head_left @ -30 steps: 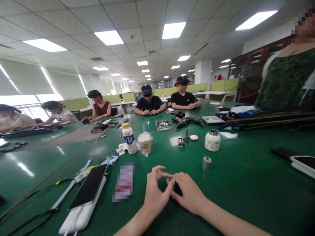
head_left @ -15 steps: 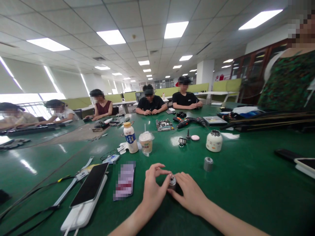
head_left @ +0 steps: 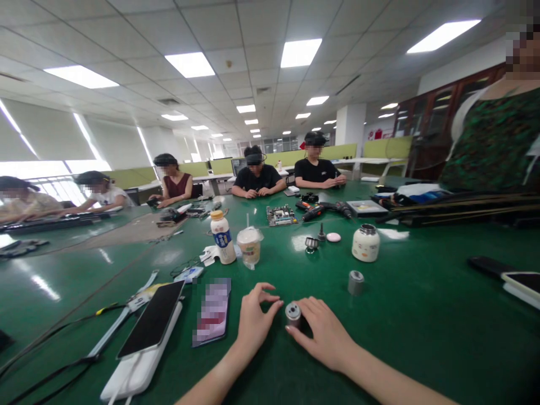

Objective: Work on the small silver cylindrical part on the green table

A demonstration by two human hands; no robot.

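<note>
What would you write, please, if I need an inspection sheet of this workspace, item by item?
Surface: green table, glossy, with light reflections.
Job's things: small metal cylinder, upright, holes in its top; second metal cylinder, standing farther off, to its right.
Clutter: bottle, plastic cup, cream jar, circuit board, drill-like tool, phone on a white block.
Grippers: left hand, fingers apart, off both cylinders; right hand, fingers around the small one.
Cables: white cable by the phone's near end; dark cord with a yellow sleeve, left.
Surroundings: five people at the table, another person at right; ceiling lights.
</note>
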